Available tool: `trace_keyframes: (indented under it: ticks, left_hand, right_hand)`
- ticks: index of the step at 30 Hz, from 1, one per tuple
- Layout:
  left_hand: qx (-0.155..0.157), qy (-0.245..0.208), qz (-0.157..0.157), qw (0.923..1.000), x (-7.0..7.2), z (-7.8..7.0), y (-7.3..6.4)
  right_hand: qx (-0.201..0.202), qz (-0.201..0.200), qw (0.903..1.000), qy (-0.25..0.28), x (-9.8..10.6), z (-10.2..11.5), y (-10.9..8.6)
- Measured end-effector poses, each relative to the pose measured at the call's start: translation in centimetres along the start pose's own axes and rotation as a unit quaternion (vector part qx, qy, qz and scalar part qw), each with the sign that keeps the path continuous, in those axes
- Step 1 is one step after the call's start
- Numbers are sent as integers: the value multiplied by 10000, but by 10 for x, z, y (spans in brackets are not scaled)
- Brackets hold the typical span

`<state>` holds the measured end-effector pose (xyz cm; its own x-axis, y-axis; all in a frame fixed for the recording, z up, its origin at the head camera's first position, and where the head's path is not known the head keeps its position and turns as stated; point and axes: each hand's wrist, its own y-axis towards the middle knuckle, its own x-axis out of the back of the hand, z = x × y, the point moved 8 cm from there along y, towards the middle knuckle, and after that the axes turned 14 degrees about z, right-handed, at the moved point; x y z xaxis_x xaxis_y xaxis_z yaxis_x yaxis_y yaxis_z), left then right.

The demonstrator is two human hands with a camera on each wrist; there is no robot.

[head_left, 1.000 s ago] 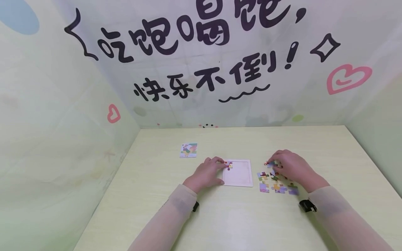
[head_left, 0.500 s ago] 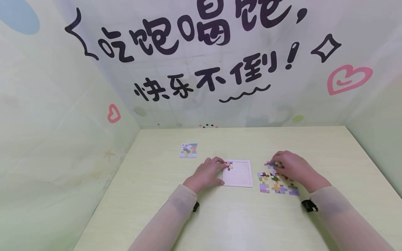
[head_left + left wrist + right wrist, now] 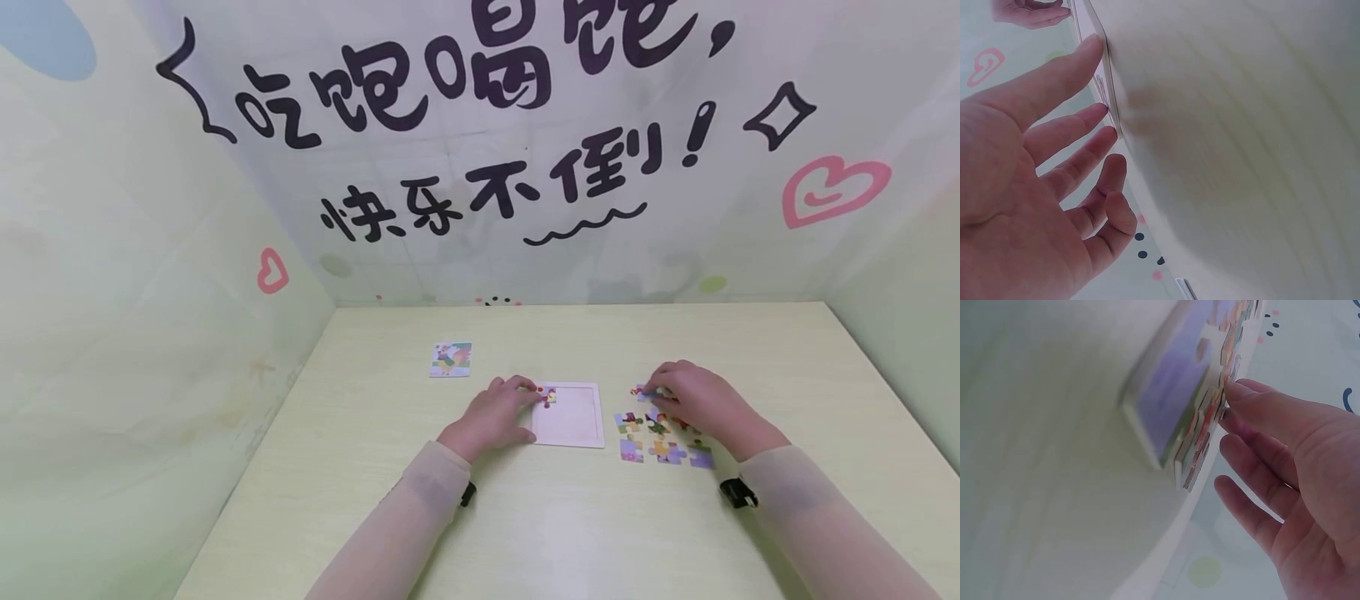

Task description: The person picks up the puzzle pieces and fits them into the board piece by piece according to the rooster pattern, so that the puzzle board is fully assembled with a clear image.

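My left hand (image 3: pixel 491 417) rests at the left side of a shallow white puzzle tray (image 3: pixel 573 421), thumb near its front corner and fingertips at its left rim. In the left wrist view the fingers (image 3: pixel 1079 167) are loosely extended and the thumb tip touches the tray's edge. One colourful jigsaw piece (image 3: pixel 550 395) lies in the tray's upper left corner. My right hand (image 3: pixel 697 404) pinches a bluish jigsaw piece (image 3: pixel 651 393) at the back of the loose group. In the right wrist view the thumb (image 3: pixel 1254 403) and index finger come together there; the hand hides some pieces.
Loose jigsaw pieces lie right of the tray, among them a purple one (image 3: pixel 631 450) and a yellow and purple one (image 3: pixel 666 452). A small picture card (image 3: pixel 451 359) lies at the back left of the pale table (image 3: pixel 517 533). Printed fabric walls (image 3: pixel 420 275) stand around it.
My right hand's fingertips have drawn together at the back piece, and the hand has shifted very slightly right. The left hand and the tray have stayed in place.
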<state>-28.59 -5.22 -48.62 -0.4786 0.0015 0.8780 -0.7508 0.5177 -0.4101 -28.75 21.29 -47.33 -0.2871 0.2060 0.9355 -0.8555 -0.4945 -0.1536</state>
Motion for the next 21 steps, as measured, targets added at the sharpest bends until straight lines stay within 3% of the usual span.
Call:
trace_keyframes:
  ticks: [21]
  left_hand:
    - [26,44,26,10000,1,-2,-3]
  right_hand:
    - [125,-155,9997,118,3,4,-1]
